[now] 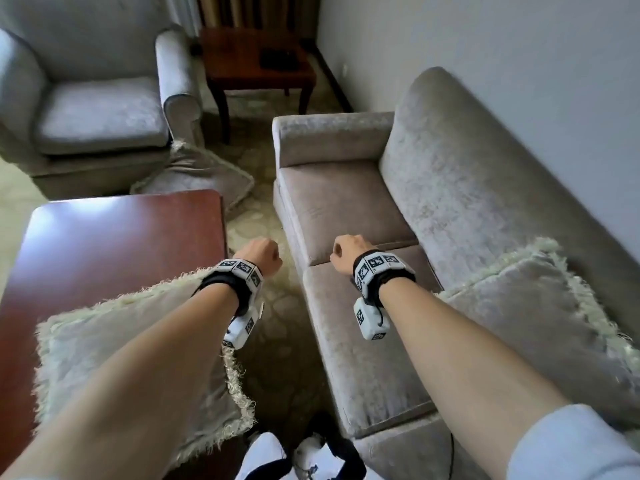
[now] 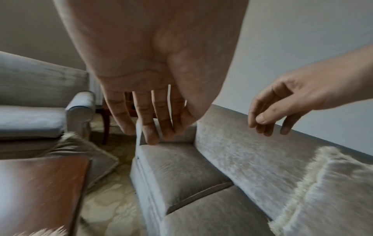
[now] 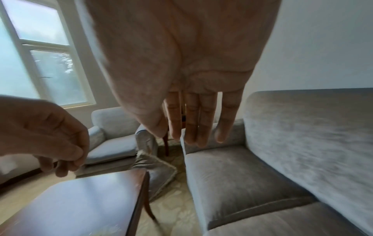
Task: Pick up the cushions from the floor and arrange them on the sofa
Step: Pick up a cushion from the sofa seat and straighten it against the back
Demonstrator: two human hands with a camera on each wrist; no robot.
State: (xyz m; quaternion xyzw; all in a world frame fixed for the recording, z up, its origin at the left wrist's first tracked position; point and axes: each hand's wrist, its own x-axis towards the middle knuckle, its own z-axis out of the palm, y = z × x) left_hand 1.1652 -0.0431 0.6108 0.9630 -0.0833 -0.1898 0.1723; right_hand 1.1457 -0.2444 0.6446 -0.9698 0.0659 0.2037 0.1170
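A grey fringed cushion (image 1: 197, 174) lies on the floor between the armchair and the sofa (image 1: 332, 209), also seen in the wrist views as the floor cushion (image 2: 88, 153) (image 3: 159, 169). A second cushion (image 1: 114, 341) lies by the coffee table's near corner, under my left forearm. A third cushion (image 1: 530, 323) (image 2: 333, 191) leans against the sofa back at the right. My left hand (image 1: 266, 258) (image 2: 153, 132) hangs over the floor gap, fingers relaxed and empty. My right hand (image 1: 341, 252) (image 3: 191, 135) hovers over the sofa's front edge, fingers straight down and holding nothing.
A dark wooden coffee table (image 1: 104, 244) stands at the left. A grey armchair (image 1: 97, 116) sits at the back left, with a small side table (image 1: 256, 64) behind the sofa arm. A narrow strip of patterned carpet (image 1: 256, 223) runs between table and sofa.
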